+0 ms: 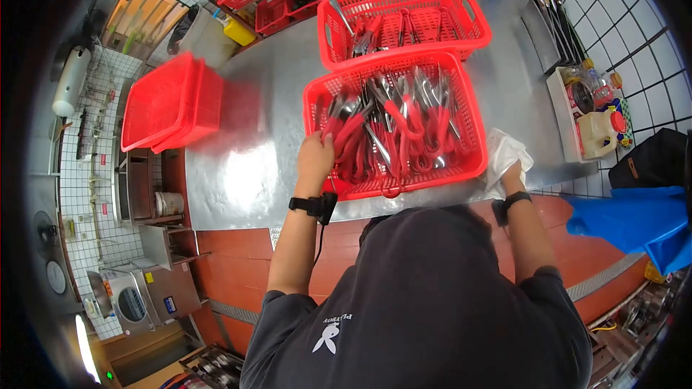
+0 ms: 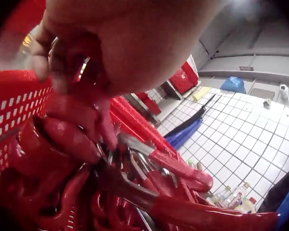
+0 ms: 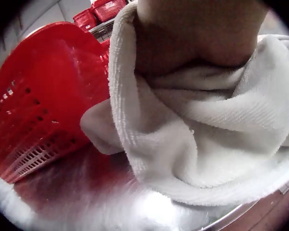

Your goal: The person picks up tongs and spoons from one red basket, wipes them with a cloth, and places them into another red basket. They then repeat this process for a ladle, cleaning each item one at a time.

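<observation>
My left hand is at the left side of the front red basket, its fingers curled round a red handle among the utensils. These are red-handled tongs with metal ends, heaped together with several others. In the left wrist view the left hand hangs over the pile, and its grip is partly hidden by the palm. My right hand grips a bunched white towel beside the basket's right front corner. Towel folds cover the right fingers in the right wrist view.
A second red basket with fewer utensils stands right behind the front one. Stacked red baskets are at the metal table's left end. Along the right wall sits a white tray with bottles, near long-handled tools.
</observation>
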Available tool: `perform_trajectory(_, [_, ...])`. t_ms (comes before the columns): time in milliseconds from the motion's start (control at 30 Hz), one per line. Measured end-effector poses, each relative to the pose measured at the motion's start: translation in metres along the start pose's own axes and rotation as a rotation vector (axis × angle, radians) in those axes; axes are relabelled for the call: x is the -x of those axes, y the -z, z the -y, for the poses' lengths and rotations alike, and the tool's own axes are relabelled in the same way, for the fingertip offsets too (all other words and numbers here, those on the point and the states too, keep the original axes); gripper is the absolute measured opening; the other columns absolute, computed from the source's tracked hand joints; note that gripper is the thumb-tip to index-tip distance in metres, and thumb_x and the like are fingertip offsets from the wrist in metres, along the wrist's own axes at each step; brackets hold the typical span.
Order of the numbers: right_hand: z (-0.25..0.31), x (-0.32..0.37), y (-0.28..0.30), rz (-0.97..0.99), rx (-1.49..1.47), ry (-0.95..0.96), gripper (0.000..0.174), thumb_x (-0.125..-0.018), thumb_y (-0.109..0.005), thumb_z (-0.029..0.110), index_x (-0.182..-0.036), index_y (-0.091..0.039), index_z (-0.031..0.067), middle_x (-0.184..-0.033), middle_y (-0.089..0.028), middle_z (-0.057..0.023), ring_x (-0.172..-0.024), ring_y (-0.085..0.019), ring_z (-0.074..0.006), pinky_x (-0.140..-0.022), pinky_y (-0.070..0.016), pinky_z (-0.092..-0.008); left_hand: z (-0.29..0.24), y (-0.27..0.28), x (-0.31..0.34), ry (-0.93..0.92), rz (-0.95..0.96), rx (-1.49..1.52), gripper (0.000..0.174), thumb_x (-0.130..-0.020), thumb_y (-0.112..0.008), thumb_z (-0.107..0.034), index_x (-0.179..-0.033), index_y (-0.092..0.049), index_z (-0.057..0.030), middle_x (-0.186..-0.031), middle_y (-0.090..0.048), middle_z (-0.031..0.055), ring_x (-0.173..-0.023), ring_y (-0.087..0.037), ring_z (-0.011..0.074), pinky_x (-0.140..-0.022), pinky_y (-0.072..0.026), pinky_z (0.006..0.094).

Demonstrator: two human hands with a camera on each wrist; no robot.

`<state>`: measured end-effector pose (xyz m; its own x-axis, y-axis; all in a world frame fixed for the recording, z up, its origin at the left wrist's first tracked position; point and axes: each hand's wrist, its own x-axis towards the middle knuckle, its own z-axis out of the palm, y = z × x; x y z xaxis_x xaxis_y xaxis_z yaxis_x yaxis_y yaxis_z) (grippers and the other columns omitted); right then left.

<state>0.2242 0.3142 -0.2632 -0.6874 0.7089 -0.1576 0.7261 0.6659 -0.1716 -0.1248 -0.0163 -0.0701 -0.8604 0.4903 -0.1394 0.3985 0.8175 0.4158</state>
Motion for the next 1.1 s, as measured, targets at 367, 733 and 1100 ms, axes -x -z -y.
perform_trajectory(367, [-0.014, -0.003, -0.024, 0.032, 0.078, -0.004, 0.048, -0.098, -0.042, 0.040, -0.129, -0.057, 0.0061, -0.132, -0.058, -0.0186, -0.126, -0.053, -0.0337, -0.110, -0.0377, -0.0410, -0.026, 0.067, 0.112, -0.131, -0.015, 0.258, 0.038, -0.095, -0.059, -0.020, -0.125, -0.060, 0.0020, -0.112, -0.067, 0.0267, -0.105, -0.065, 0.0414, -0.091, -0.0504, 0.0438])
perform_trajectory(733, [0.011, -0.013, 0.016, 0.037, 0.075, 0.047, 0.043, -0.093, -0.049, 0.039, -0.116, -0.063, 0.0055, -0.118, -0.064, -0.0213, -0.112, -0.060, -0.0384, -0.099, -0.0445, -0.0454, -0.046, 0.030, 0.123, -0.112, 0.136, 0.194, 0.038, -0.095, -0.057, -0.027, -0.125, -0.060, -0.0037, -0.112, -0.067, 0.0221, -0.104, -0.065, 0.0392, -0.087, -0.0511, 0.0464])
perform_trajectory(1100, [0.014, -0.007, 0.019, 0.173, 0.028, -0.069, 0.052, -0.097, -0.046, 0.041, -0.135, -0.055, 0.0070, -0.138, -0.055, -0.0163, -0.131, -0.049, -0.0333, -0.111, -0.0363, -0.0404, -0.068, 0.006, 0.078, -0.119, 0.166, 0.034, 0.039, -0.098, -0.049, -0.031, -0.126, -0.057, -0.0044, -0.107, -0.067, 0.0264, -0.102, -0.064, 0.0449, -0.086, -0.0491, 0.0529])
